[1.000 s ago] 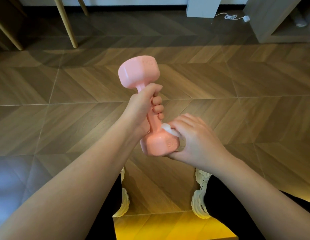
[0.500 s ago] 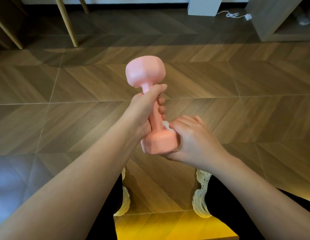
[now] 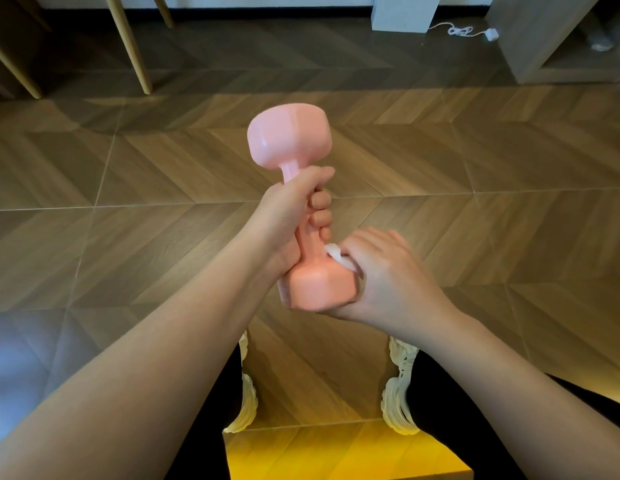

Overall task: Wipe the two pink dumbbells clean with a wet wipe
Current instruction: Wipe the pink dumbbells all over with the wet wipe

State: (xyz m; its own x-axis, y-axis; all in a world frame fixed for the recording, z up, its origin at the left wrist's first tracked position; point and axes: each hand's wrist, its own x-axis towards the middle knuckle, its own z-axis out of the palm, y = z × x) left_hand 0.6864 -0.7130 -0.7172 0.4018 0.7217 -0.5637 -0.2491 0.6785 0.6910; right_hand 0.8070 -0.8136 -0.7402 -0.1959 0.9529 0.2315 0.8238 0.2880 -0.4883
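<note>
Head view: we hold the dumbbell [image 3: 289, 136] upright in mid-air over the floor [image 3: 475, 168], left hand [image 3: 291, 216] with its grip closed round the handle [image 3: 307, 242] to steady it, so our right hand [image 3: 388, 275], grip curled on the wipe [image 3: 336, 254], can rub the near head.

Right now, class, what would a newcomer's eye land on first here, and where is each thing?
The pink dumbbell stands out first, held nearly upright at the centre above the wooden floor. The left hand grips its handle, while the right hand presses a white wet wipe against its lower head.
</note>
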